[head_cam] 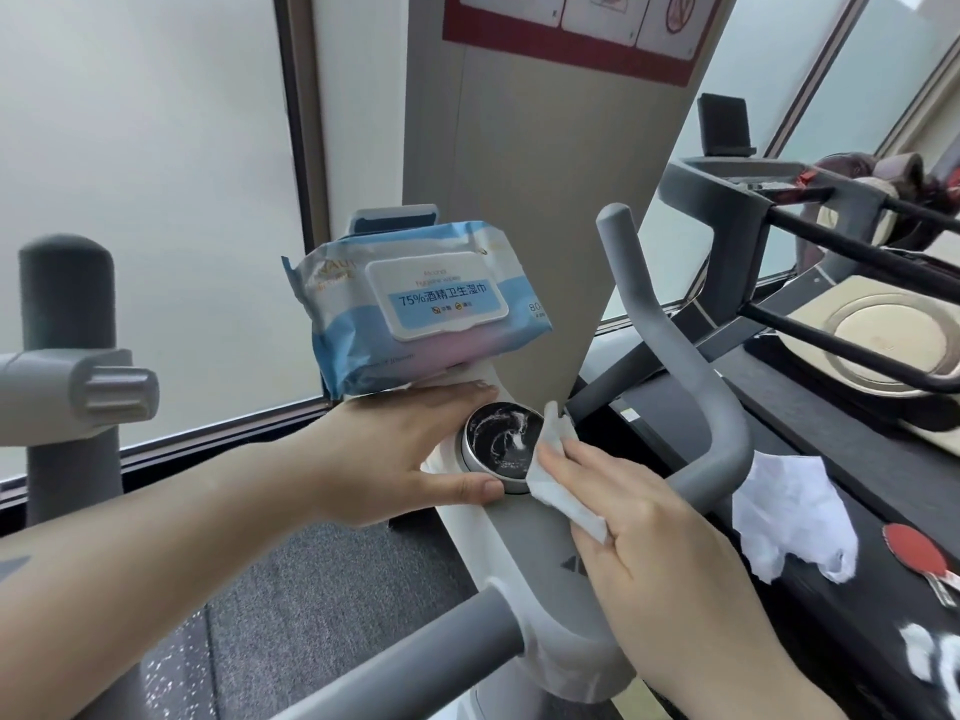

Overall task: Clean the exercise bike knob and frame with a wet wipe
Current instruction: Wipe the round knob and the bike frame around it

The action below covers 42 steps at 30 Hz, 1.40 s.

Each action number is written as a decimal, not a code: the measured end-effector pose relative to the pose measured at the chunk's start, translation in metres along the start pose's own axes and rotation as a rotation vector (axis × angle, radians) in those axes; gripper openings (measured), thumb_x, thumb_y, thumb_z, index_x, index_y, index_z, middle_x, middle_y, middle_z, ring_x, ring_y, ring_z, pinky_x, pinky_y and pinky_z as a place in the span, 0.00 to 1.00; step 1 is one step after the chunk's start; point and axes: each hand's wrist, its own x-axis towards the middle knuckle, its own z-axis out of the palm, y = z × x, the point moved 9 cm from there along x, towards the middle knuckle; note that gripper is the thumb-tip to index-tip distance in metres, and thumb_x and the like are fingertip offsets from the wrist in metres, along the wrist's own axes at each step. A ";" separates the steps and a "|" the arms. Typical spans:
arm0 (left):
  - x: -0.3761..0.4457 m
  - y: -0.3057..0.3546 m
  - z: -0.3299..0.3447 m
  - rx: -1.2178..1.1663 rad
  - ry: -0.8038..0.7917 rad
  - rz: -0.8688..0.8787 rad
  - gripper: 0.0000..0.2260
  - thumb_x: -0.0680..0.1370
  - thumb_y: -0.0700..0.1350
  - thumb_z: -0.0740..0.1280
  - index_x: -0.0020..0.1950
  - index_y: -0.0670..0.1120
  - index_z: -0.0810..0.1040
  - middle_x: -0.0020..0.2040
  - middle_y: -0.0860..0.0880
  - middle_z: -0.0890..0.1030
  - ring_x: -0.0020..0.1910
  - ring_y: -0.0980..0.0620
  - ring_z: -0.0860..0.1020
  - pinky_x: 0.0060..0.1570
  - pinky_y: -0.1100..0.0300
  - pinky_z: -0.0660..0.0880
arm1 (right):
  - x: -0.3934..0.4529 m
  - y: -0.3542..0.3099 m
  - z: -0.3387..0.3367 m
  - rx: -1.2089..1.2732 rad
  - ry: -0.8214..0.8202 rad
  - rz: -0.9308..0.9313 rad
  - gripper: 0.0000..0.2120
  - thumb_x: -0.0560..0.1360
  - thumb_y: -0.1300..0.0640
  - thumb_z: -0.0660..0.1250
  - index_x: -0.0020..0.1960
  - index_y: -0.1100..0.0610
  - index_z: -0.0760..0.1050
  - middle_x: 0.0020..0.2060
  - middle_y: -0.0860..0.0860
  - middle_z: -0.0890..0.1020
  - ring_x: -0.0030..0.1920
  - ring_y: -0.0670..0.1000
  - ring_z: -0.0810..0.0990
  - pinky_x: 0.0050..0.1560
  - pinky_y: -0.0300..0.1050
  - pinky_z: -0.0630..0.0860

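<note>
The bike's round knob (500, 440), black on top with a silver rim and wet white streaks, sits on the white and grey frame (511, 543) at the centre. My right hand (660, 558) holds a folded white wet wipe (558, 472) against the knob's right edge. My left hand (410, 454) rests on the frame just left of the knob, fingers straight above it and thumb below it. A blue pack of alcohol wipes (415, 309) with its lid closed lies on the bike's console above the left hand.
Grey handlebars (670, 350) curve up on the right and a bar (415, 652) runs out at the lower left. A second machine's post (67, 356) stands left. A treadmill at right carries a crumpled white bag (795, 517) and a red paddle (919, 558). A beige pillar (545, 200) rises behind.
</note>
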 end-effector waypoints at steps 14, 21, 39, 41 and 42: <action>0.002 -0.002 -0.001 0.006 0.039 0.018 0.38 0.69 0.74 0.51 0.76 0.60 0.50 0.75 0.63 0.56 0.73 0.65 0.51 0.64 0.75 0.43 | 0.003 -0.014 -0.004 -0.172 0.118 -0.025 0.25 0.69 0.51 0.52 0.62 0.46 0.77 0.58 0.47 0.76 0.61 0.49 0.73 0.43 0.45 0.78; 0.002 -0.004 0.001 -0.008 0.036 0.005 0.39 0.69 0.74 0.51 0.76 0.60 0.50 0.75 0.63 0.57 0.72 0.65 0.52 0.63 0.76 0.44 | 0.010 -0.011 0.000 -0.172 0.093 -0.010 0.23 0.69 0.53 0.56 0.62 0.44 0.75 0.56 0.45 0.76 0.59 0.45 0.71 0.40 0.43 0.76; 0.003 -0.007 0.002 -0.022 0.033 0.003 0.39 0.68 0.75 0.51 0.75 0.60 0.51 0.75 0.63 0.57 0.72 0.65 0.52 0.64 0.76 0.44 | 0.020 0.005 0.001 -0.086 0.034 0.004 0.23 0.72 0.51 0.51 0.64 0.41 0.73 0.61 0.42 0.73 0.61 0.43 0.65 0.47 0.47 0.76; 0.002 -0.008 0.004 -0.032 0.019 -0.007 0.40 0.68 0.75 0.51 0.76 0.60 0.50 0.75 0.63 0.56 0.73 0.65 0.52 0.67 0.71 0.48 | 0.028 0.008 0.003 -0.067 0.008 0.015 0.24 0.72 0.51 0.51 0.66 0.40 0.71 0.62 0.42 0.71 0.61 0.43 0.63 0.51 0.47 0.75; 0.002 -0.008 0.004 -0.032 0.016 -0.005 0.40 0.67 0.76 0.51 0.76 0.61 0.50 0.75 0.63 0.56 0.73 0.65 0.52 0.68 0.69 0.49 | 0.028 0.008 0.004 -0.062 0.002 0.015 0.25 0.72 0.51 0.51 0.66 0.40 0.70 0.62 0.42 0.71 0.61 0.42 0.63 0.52 0.47 0.75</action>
